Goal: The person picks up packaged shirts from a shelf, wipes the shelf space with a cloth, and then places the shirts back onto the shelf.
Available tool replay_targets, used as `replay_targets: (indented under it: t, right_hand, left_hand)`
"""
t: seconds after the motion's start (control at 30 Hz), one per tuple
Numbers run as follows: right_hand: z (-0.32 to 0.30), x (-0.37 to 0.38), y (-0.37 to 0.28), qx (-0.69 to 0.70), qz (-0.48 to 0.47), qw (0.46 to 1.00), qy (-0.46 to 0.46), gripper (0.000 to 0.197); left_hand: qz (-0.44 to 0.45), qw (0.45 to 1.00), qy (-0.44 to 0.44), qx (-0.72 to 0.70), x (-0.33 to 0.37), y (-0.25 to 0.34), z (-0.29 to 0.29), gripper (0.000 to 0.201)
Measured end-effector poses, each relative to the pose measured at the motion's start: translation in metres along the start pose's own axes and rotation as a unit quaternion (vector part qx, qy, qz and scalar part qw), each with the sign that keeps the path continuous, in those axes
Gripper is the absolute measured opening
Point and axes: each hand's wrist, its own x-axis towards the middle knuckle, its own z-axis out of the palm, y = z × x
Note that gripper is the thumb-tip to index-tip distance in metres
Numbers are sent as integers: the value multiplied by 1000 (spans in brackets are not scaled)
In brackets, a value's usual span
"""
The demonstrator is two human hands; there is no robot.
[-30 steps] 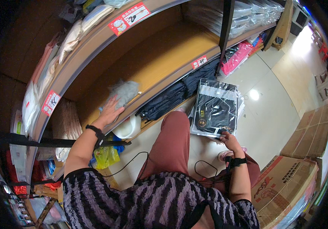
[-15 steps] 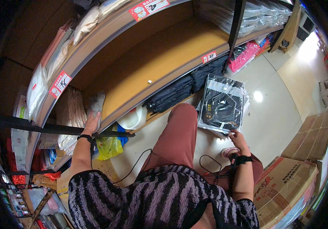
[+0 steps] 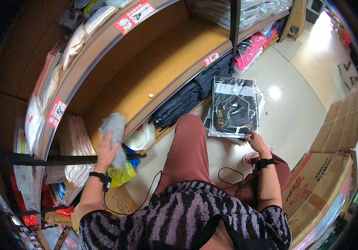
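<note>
At nine o'clock we see clear packets [image 3: 35, 121] standing along the upper shelf, a red-and-white label [image 3: 56, 113] on its edge. Our left hand [image 3: 106, 152] is closed around a grey cloth [image 3: 114, 129] at the front edge of the bare wooden shelf [image 3: 162, 71]. A second red label [image 3: 135, 11] sits at eleven o'clock, a small one [image 3: 211, 58] near twelve. Dark folded packs [image 3: 187, 98] fill the shelf below. Our right hand [image 3: 256, 141] pinches the lower edge of a black garment pack [image 3: 234, 106] over the pale glossy floor [image 3: 299, 112]. Cardboard boxes [image 3: 324, 179] stand at four o'clock.
</note>
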Motion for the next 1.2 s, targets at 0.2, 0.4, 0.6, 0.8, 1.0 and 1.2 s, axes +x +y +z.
replay_targets:
  t: [0.2,0.4,0.6,0.8,1.0,1.2]
  right_hand:
    - [-2,-4,-2,-3,-35,999,7,33]
    - [-6,-2,-23,-15,-62,998,12,29]
    - [-11,-10,-43,-6,-62,998,-2,28]
    - [-17,-13,-42,-35,-53,998,-17,29]
    - [-17,-12,-46,-25,-83,996,-16,30]
    - [-24,-16,-53,-44,-97,994,-20,31]
  left_hand:
    - [-62,986,79,135,24,24,48,70]
    - [82,975,124,164,106,106,69,74]
    - [190,953,162,173,179,194,72,76]
    - [223,949,153,160,240,265,82,76]
    - [245,944,152,160,300,334,94,78]
    - [229,949,169,136,347,399,107,78]
